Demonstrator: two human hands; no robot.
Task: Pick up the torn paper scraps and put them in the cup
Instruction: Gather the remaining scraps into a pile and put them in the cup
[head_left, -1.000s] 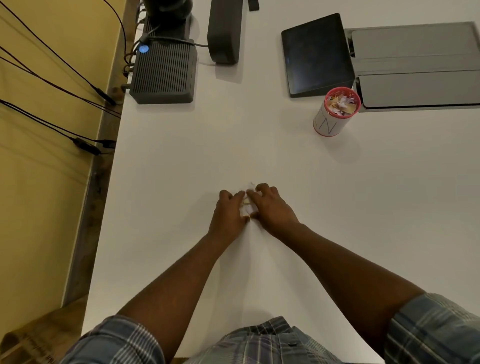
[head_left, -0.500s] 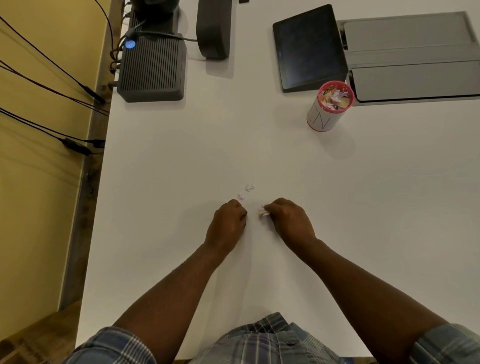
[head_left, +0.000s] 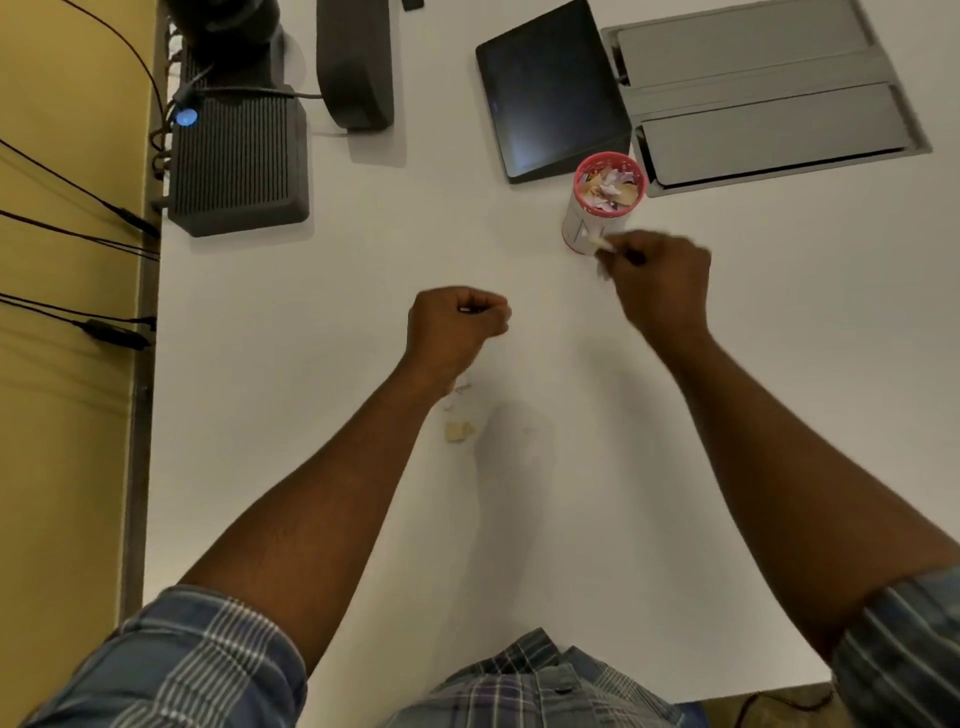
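A white cup with a pink rim (head_left: 579, 228) stands on the white table (head_left: 311, 322) and holds several paper scraps. My right hand (head_left: 660, 280) is raised just in front of the cup, pinching a small pale paper scrap (head_left: 600, 244) at its fingertips. My left hand (head_left: 454, 325) is a closed fist over the table's middle; whether it holds scraps is hidden. A few small scraps (head_left: 460, 428) lie on the table beside my left forearm.
A dark ribbed box with a blue light (head_left: 236, 161) and cables sit at the back left. A dark stand foot (head_left: 356, 62), a black tablet (head_left: 550, 88) and a grey hatch (head_left: 763, 93) lie along the back. The table's left edge borders a yellow wall.
Both hands lifted off the spot where they gathered scraps. The right hand moved up and right to the cup with a scrap; the left hand rose in a fist.
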